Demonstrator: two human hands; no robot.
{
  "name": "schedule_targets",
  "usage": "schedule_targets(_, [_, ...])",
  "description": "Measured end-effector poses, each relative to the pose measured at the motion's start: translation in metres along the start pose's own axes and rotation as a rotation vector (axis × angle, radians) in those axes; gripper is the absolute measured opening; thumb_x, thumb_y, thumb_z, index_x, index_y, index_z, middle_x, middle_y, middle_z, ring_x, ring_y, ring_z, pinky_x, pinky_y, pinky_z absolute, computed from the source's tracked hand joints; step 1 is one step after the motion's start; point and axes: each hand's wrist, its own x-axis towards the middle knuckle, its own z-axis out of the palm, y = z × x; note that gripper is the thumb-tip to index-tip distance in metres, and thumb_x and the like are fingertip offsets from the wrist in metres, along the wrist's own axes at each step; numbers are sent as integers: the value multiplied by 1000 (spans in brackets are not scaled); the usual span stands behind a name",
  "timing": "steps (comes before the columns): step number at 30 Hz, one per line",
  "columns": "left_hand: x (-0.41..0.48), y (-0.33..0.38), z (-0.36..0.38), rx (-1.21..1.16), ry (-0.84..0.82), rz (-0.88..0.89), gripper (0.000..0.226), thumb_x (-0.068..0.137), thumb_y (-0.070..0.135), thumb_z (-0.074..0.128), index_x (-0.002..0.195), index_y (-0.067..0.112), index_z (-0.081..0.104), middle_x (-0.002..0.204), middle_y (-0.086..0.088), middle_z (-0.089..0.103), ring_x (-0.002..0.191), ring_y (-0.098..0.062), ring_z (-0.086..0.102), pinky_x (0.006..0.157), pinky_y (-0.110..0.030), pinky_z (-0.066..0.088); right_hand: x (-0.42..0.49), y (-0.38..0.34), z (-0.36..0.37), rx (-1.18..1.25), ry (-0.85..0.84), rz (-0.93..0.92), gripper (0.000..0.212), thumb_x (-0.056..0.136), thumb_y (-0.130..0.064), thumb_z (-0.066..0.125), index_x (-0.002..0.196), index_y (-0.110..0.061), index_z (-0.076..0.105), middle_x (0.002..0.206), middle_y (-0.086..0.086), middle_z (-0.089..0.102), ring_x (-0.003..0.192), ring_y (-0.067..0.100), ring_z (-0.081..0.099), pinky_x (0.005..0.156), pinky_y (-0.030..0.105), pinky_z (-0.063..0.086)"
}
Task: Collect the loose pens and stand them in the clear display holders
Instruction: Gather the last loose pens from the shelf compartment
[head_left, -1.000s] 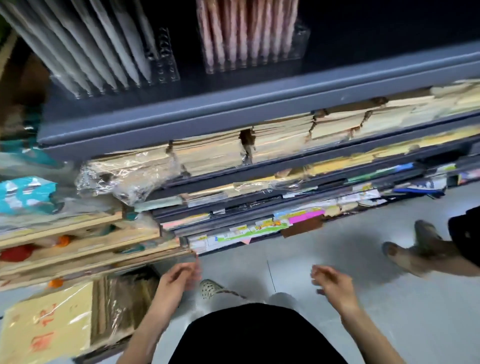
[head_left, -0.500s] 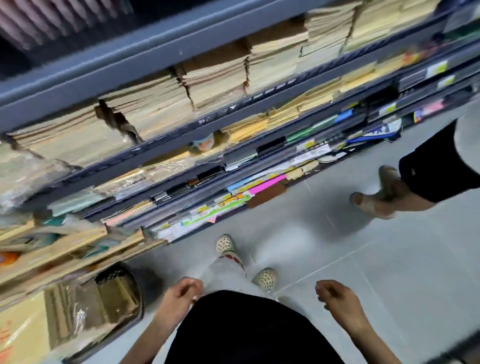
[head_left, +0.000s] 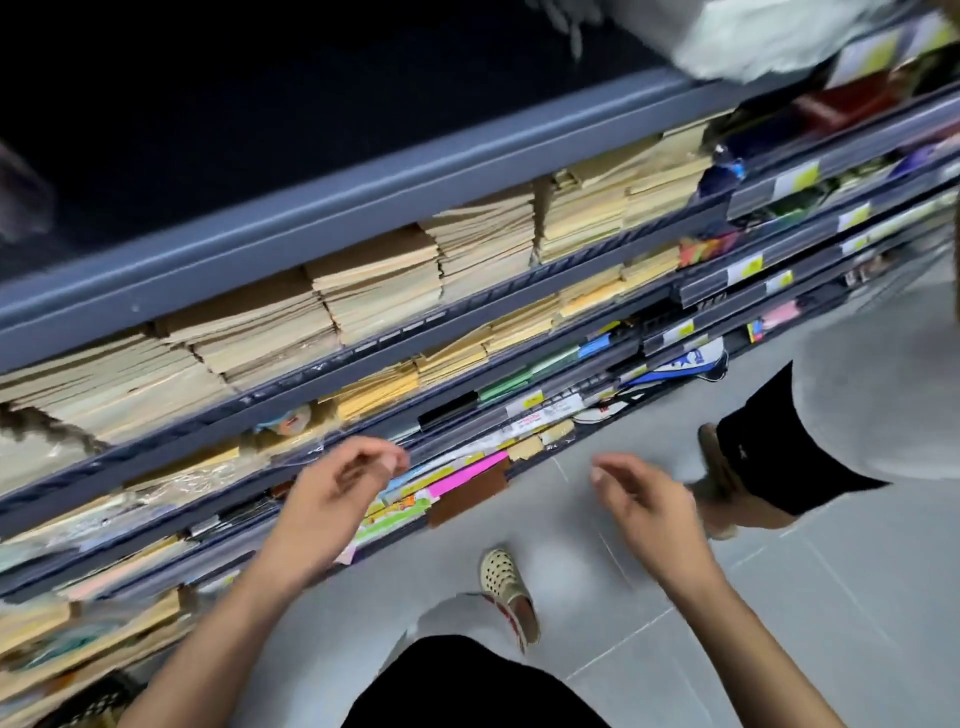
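My left hand (head_left: 332, 488) is raised in front of the lower shelves, fingers loosely curled and apart, holding nothing. My right hand (head_left: 644, 499) hovers over the floor to its right, fingers also spread and empty. No loose pens and no clear display holders can be made out in the head view; the top of the frame is dark and blurred.
A dark grey shelf unit (head_left: 363, 208) runs across the view, packed with stacked paper and envelopes (head_left: 374, 280) and coloured stationery (head_left: 467, 473). Another person's leg and black shorts (head_left: 769, 457) stand at the right. My foot (head_left: 509, 587) rests on the grey tiled floor (head_left: 779, 623).
Both my hands have risen from near my waist up toward the lower shelves. The view has swung right along the shelving, and the pen holders seen a second ago are gone from sight.
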Motion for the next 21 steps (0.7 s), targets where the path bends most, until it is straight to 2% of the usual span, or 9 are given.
schedule_targets(2, [17,50,3,48,70,129,14,95,25,59,101,29,71,101,17,73,93,1,67,83,-17,54,31,-23,-29,17,35,-102,8,88,-42,61,95,-42,65,92,-31,67,86,-12,62,73,2,45])
schedule_targets(5, [44,112,5,181,184,308,15,93,40,57,104,37,68,101,29,67,86,12,61,68,-9,48,70,-52,-68,59,114,-235,22,88,-51,57,106,-40,64,94,-26,68,88,-5,64,73,10,49])
schedule_targets(7, [70,140,7,273,280,412,15,97,38,56,107,35,66,105,29,66,96,12,59,79,-10,46,94,-70,-90,49,171,-321,26,89,-50,55,108,-36,64,93,-22,69,88,-3,64,75,9,48])
schedule_targets(9, [103,163,9,374,345,483,14,96,32,57,107,31,65,107,23,64,107,4,57,92,-19,44,118,-90,-109,-20,225,-419,27,92,-45,53,113,-32,64,100,-20,68,91,-2,62,80,15,48])
schedule_targets(12, [160,186,15,597,321,482,22,99,27,54,118,22,63,114,8,62,113,-15,55,96,-28,39,155,-124,-134,-126,286,-568,31,97,-34,51,126,-25,58,122,-9,63,106,8,58,92,26,45])
schedule_targets(15, [214,201,24,832,224,385,43,102,43,44,135,19,55,134,-6,60,124,-27,53,103,-38,40,195,-152,-148,-236,260,-710,38,99,-24,50,135,-12,52,135,4,56,123,17,51,104,27,37])
schedule_targets(18, [264,221,36,827,137,292,50,103,50,37,142,21,48,150,-6,47,137,-26,43,112,-34,30,236,-170,-145,-415,89,-721,49,101,-30,45,145,-11,39,149,7,42,140,20,34,115,28,21])
schedule_targets(21, [310,243,46,707,163,233,43,103,50,38,134,25,54,145,-4,52,131,-24,48,107,-31,34,272,-176,-132,-608,-31,-739,56,101,-39,40,149,-11,30,155,8,30,146,22,21,120,33,12])
